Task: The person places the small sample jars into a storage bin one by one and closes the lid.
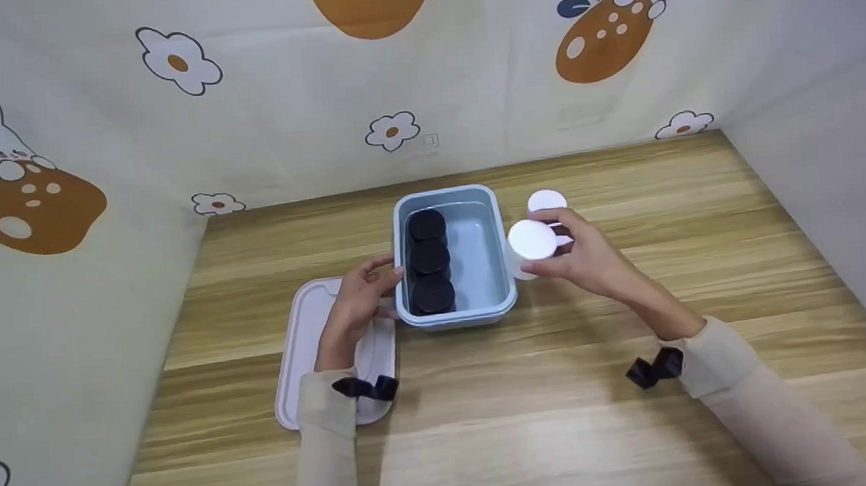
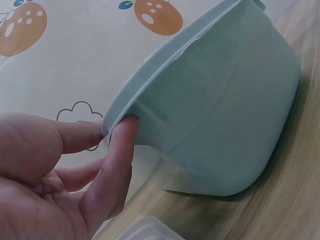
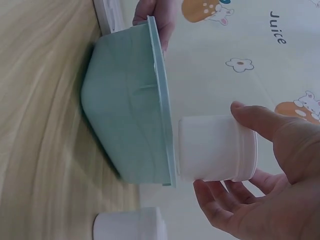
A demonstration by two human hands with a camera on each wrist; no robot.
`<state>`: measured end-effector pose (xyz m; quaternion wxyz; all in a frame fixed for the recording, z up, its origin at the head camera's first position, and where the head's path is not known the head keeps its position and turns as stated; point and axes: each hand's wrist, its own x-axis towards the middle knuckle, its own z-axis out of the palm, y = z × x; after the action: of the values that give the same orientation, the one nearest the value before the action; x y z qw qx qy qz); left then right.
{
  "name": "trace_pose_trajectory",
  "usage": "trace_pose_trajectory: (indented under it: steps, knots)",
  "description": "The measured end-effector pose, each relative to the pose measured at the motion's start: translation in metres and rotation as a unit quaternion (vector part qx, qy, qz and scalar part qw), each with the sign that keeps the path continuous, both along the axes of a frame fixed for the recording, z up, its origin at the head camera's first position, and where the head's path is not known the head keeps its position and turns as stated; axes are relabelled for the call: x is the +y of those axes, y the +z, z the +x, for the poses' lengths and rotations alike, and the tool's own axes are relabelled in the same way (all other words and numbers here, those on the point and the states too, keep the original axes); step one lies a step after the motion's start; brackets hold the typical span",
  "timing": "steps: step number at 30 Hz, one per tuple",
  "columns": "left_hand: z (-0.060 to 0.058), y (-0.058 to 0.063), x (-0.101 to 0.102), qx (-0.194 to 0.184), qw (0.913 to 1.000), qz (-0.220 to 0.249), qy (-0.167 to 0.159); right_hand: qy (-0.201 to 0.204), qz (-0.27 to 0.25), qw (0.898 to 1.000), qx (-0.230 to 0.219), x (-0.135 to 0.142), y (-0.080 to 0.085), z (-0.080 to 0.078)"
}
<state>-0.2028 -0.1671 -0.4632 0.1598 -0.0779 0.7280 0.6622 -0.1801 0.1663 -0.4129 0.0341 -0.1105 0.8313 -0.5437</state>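
Observation:
A light blue plastic box point(image 1: 482, 315) stands on the table, with several round black-topped things point(image 1: 429, 258) in a row along its left side. Thumb and fingers of my left hand point(image 1: 361, 296) pinch the box's left rim, as the left wrist view also shows. My right hand point(image 1: 592, 256) grips a white lidded jar point(image 3: 215, 147) between thumb and fingers, just beside the box's right rim and raised off the table. Behind that hand a second white jar point(image 1: 547, 201) stands on the table, partly hidden in the head view.
A pale flat lid point(image 1: 291, 379) lies on the wood-grain table point(image 1: 490, 435) left of the box, partly under my left forearm. Printed cloth walls point(image 1: 282, 117) enclose the table at the back and sides.

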Motion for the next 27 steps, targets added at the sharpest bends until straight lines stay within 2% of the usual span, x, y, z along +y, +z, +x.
trace_pose_trajectory:
  steps: [9,20,27]
  knots:
    - [0.0,0.0,0.0,0.002,1.0,0.007,0.003,0.011,0.024,1.0,-0.005,-0.028,0.012,-0.031]
    - [-0.001,0.0,-0.001,0.0,1.0,0.0,0.002,0.043,0.104,0.993,-0.021,-0.052,0.017,-0.063]
    - [-0.001,-0.002,-0.002,0.009,0.9999,0.002,-0.007,0.083,0.168,0.982,0.019,-0.06,0.017,-0.084]
